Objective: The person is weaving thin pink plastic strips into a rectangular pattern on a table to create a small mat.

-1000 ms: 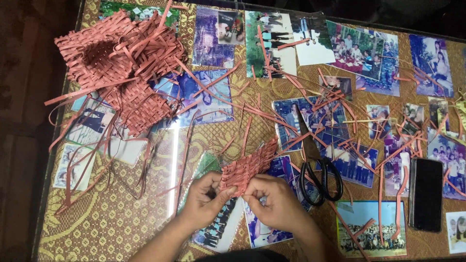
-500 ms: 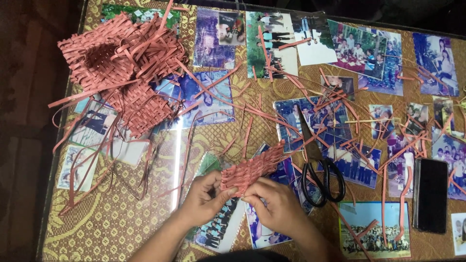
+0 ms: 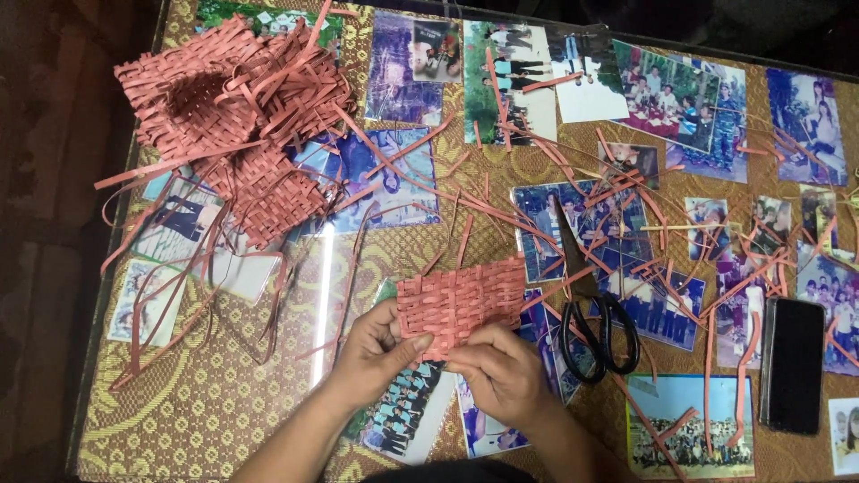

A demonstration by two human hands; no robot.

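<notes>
A small woven mat of pink paper strips [image 3: 463, 297] lies flat near the table's front middle. My left hand [image 3: 376, 351] pinches its lower left corner, thumb on top. My right hand [image 3: 499, 368] grips its lower edge beside the left, fingers curled over the weave. Loose strip ends stick out from the mat's top and right side. A pair of black-handled scissors [image 3: 594, 324] lies just right of the mat, blades pointing up and left.
Several woven pink baskets [image 3: 234, 116] with trailing strips sit at the back left. A black phone [image 3: 793, 364] lies at the right edge. Loose pink strips [image 3: 626, 192] scatter over photographs under the glass tabletop [image 3: 206, 394].
The woven mat has been turned from tilted to level and lies flatter. Both hands shifted their hold along its lower edge.
</notes>
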